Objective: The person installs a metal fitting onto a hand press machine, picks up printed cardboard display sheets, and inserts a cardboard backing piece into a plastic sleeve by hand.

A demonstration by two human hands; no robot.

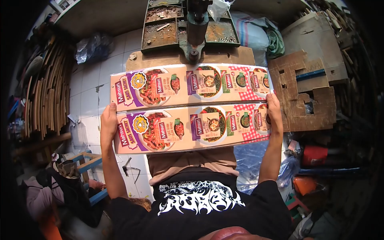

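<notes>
A wide printed sheet [184, 84] lies level across the front of my body. It carries two matching rows of "Mahsuri Saus Sachet" artwork with food bowls, split by a dark line; whether this is a fold or a gap I cannot tell. My left hand [109, 116] grips the left edge near the dark line, thumb up. At the opposite edge, my right hand [274, 107] is closed the same way. Most fingers of both hands are hidden behind or under the sheet. The far edge lies just below the foot of a machine post [195, 38].
Behind the sheet stand a worn wooden board [160, 59] and a green metal tray [160, 34] with small parts. Stacked flat boards [46, 86] line the left wall. A brown board with cutouts [302, 94] leans at right. Clear plastic [250, 158] lies below.
</notes>
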